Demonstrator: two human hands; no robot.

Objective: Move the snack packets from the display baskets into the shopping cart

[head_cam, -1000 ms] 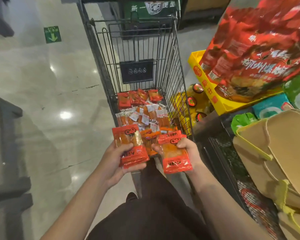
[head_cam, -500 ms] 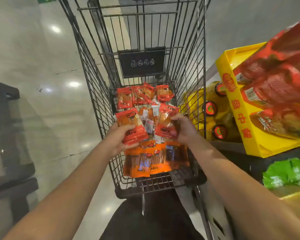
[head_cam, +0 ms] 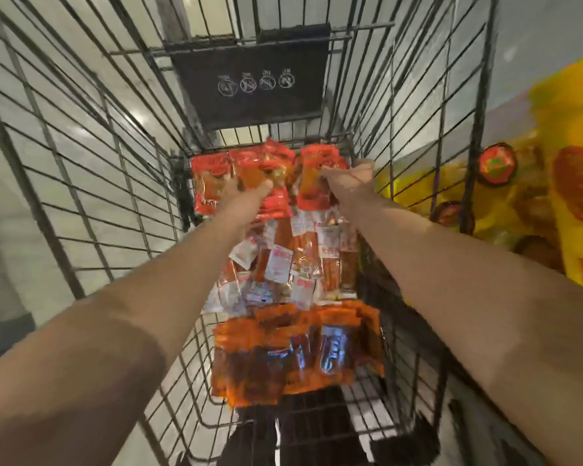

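With both arms stretched deep into the shopping cart [head_cam: 91, 183], risk of packets slipping through the wire floor or sliding off the heap if let go askew. Left hand [head_cam: 246, 193] over the far red packets [head_cam: 212, 173], grip blurred, cannot tell whether clenched or released. Right hand [head_cam: 347, 178] apparently pinching a red packet [head_cam: 313, 186] at the far right corner. Nearer, a layer of white-labelled packets [head_cam: 276, 267], then orange packets [head_cam: 293, 351] at the near end. Pale glossy floor [head_cam: 21, 55] beyond the wires; yellow display box [head_cam: 572, 183] to the right.
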